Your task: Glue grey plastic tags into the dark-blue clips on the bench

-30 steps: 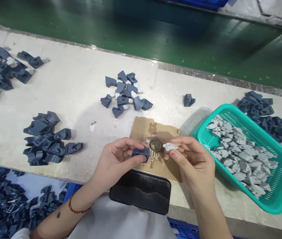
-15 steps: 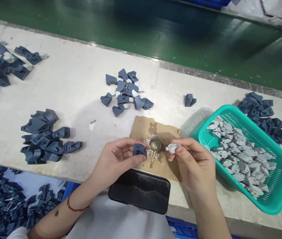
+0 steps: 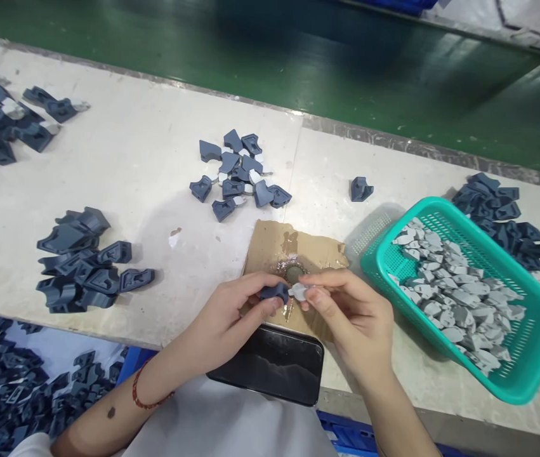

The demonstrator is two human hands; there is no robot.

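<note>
Pinched in my left hand (image 3: 238,314) is a dark blue-grey plastic piece (image 3: 273,292), partly covered by the fingers. My right hand (image 3: 353,311) grips a small light-grey part (image 3: 299,291) between thumb and forefinger. The narrow tip of the grey part points at the blue-grey piece and is at or very close to its side; I cannot tell whether it is inside. Just beyond the fingers, a small round cap-like dish (image 3: 294,273) sits on a wet, stained piece of brown cardboard (image 3: 260,247).
A green basket (image 3: 374,257) of light-grey parts stands at the right. Dark piece piles lie at left (image 3: 79,266) and behind the basket (image 3: 493,216); joined pieces (image 3: 236,168) lie farther back. A phone (image 3: 274,368) rests at the table's near edge.
My hands have come together over the cardboard, the right moving left with the grey part. My left hand has turned the blue-grey piece, and the gap between the two parts has closed.
</note>
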